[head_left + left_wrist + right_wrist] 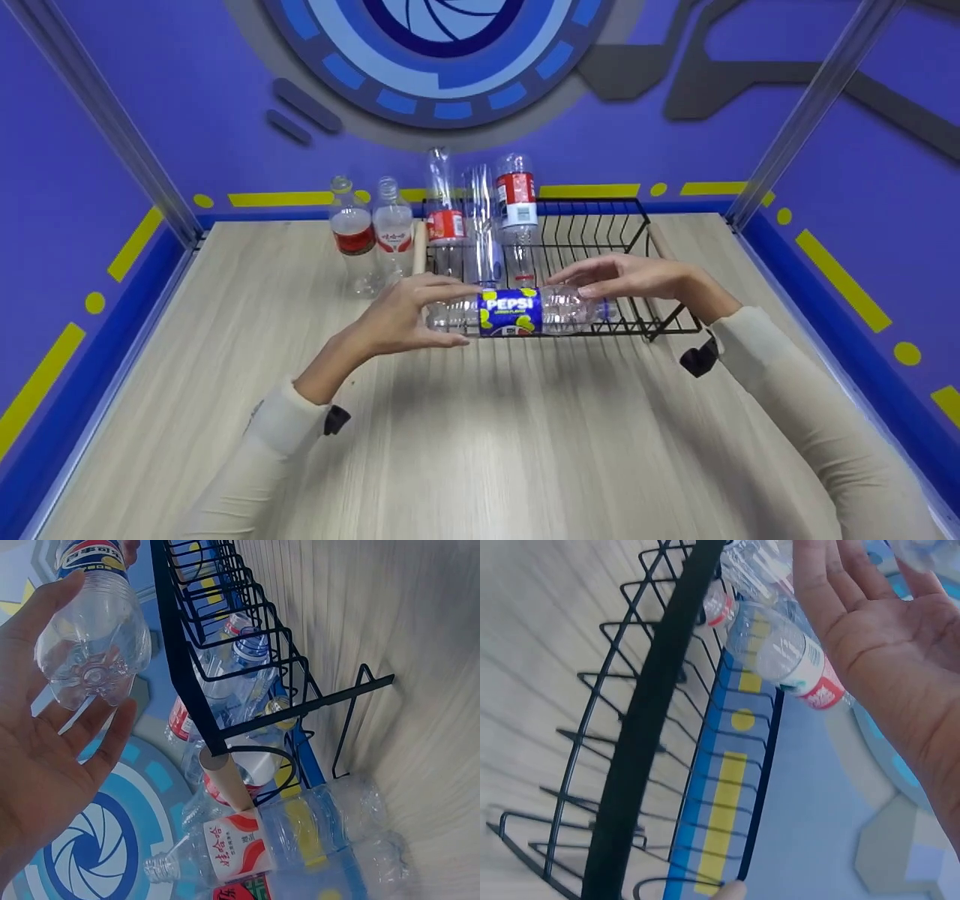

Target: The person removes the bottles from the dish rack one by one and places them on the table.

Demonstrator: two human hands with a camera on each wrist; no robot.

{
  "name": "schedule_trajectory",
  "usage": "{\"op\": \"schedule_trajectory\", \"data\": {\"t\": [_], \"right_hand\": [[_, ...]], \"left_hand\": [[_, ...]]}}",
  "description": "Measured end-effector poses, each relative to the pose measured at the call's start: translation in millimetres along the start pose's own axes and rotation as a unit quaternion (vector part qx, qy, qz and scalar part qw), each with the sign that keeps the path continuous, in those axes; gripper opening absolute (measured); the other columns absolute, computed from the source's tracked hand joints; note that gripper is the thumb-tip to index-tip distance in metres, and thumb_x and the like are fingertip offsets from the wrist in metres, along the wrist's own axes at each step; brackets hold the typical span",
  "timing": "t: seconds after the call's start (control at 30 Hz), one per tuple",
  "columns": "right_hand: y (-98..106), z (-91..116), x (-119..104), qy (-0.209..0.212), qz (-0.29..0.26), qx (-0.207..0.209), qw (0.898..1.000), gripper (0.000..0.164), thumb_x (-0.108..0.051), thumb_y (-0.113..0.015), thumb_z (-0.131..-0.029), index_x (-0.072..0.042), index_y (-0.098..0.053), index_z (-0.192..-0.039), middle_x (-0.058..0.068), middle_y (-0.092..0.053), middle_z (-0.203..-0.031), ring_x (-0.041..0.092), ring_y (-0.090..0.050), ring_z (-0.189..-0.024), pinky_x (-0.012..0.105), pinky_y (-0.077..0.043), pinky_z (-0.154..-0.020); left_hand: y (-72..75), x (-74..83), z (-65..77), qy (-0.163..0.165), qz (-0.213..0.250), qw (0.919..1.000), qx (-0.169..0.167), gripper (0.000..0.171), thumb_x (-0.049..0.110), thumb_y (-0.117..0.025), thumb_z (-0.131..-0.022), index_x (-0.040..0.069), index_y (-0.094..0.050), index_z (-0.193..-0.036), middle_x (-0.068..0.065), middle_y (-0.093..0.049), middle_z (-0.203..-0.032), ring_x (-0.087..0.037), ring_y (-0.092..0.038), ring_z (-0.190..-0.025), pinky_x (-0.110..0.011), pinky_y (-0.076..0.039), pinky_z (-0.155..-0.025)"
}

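Observation:
A clear plastic bottle with a blue Pepsi label [510, 311] lies sideways in the air over the front of a black wire basket [592, 246]. My left hand [405, 315] holds its base end; in the left wrist view the thumb lies near the label and the fingers pass under the base. At the other end, my right hand [630, 277] holds the shoulder from above, near the blue cap [606, 309]. Behind them, a red-labelled bottle [446, 225], a bottle without a label [480, 202] and a red-and-white-labelled bottle [517, 196] stand upside down in the basket.
Left of the basket, a dark-red-labelled bottle [354, 236] and a white-and-red-labelled bottle [394, 229] stand upright without caps. The basket has wooden handles [419, 247] at its ends. Patterned blue walls [225, 150] enclose the wooden table [480, 450] behind and at both sides.

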State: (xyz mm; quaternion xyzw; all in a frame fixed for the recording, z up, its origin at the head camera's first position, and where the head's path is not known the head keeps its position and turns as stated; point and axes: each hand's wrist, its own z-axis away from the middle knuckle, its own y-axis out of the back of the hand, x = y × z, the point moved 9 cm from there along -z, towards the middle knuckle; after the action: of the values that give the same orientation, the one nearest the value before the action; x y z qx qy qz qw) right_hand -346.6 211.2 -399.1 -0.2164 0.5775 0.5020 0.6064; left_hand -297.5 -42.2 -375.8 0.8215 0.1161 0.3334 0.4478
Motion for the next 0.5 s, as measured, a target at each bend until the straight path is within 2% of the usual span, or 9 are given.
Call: {"op": "schedule_trajectory", "data": {"t": [0.1, 0.2, 0.33, 0.5], "right_hand": [[10, 7, 2, 0.0, 0.002, 0.023, 1.0, 0.05, -0.017, -0.053, -0.106, -0.006, -0.042, -0.154, 0.016, -0.056, -0.147, 0.022, -0.066, -0.118, 0.035, -0.052, -0.105], [22, 14, 7, -0.013, -0.017, 0.055, 0.998, 0.05, -0.017, -0.053, -0.106, -0.005, -0.042, -0.154, 0.014, -0.064, -0.134, 0.025, -0.068, -0.115, 0.037, -0.056, -0.099], [38, 23, 18, -0.025, -0.035, 0.086, 0.995, 0.05, -0.02, -0.05, -0.108, -0.005, -0.04, -0.155, 0.017, -0.062, -0.136, 0.024, -0.067, -0.117, 0.038, -0.057, -0.099], [56, 38, 37, -0.052, -0.023, 0.119, 0.991, 0.05, -0.026, -0.046, -0.11, -0.007, -0.039, -0.156, 0.016, -0.062, -0.14, 0.021, -0.066, -0.12, 0.036, -0.056, -0.099]], "left_hand": [[3.9, -5.6, 3.2, 0.009, 0.006, 0.9999, 0.005, 0.065, 0.043, -0.085, -0.082, 0.025, -0.064, -0.141, -0.003, -0.068, -0.136, -0.025, -0.064, -0.127, -0.049, -0.052, -0.106], [8.1, -14.0, 7.1, 0.033, 0.014, 0.9993, 0.015, 0.067, 0.046, -0.085, -0.081, 0.027, -0.063, -0.141, 0.0, -0.069, -0.136, -0.023, -0.065, -0.125, -0.048, -0.053, -0.104], [13.5, -24.7, 14.4, 0.06, 0.029, 0.9972, 0.035, 0.07, 0.05, -0.086, -0.078, 0.028, -0.063, -0.141, 0.001, -0.07, -0.133, -0.02, -0.07, -0.117, -0.046, -0.056, -0.099], [21.3, -35.9, 22.3, 0.075, 0.06, 0.9932, 0.066, 0.071, 0.043, -0.089, -0.076, 0.024, -0.065, -0.14, -0.004, -0.073, -0.128, -0.023, -0.073, -0.108, -0.047, -0.059, -0.09]]}}
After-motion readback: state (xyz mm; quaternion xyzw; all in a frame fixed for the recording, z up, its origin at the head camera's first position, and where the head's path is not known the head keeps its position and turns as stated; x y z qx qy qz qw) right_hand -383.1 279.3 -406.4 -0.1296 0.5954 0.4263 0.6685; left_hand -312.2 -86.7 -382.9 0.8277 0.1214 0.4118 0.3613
